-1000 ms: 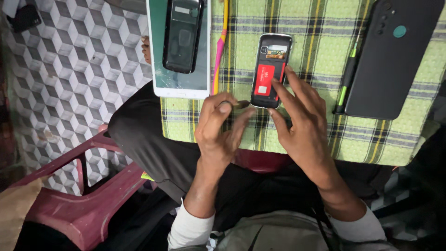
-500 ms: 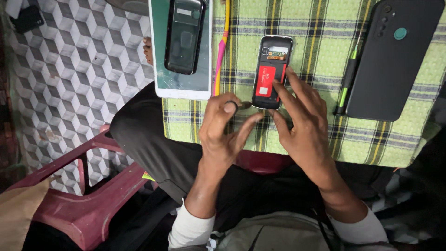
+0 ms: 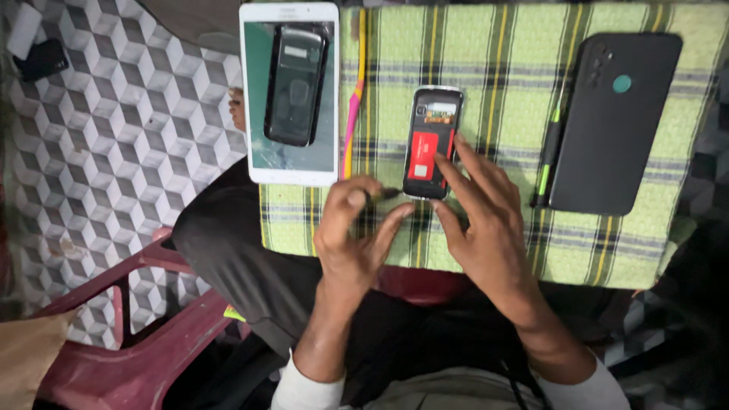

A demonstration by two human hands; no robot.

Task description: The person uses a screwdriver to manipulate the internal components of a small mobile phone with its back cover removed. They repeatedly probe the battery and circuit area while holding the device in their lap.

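Green checked cloth bears tablet, big phone (dark), flanking opened phone both hands steady.

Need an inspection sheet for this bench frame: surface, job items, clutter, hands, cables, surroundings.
Surface: green-and-yellow plaid cloth covering the table.
Job's things: small opened phone with red inner part, lying flat; thin dark tool at its lower end.
Clutter: white tablet with a black phone lying on it; large black phone back with teal dot; green-black pen; pink-yellow stick.
Hands: left hand pinches the tool; right hand, its fingers on the opened phone.
Cables: nothing seen.
Surroundings: cube-patterned tiled floor; maroon plastic chair.
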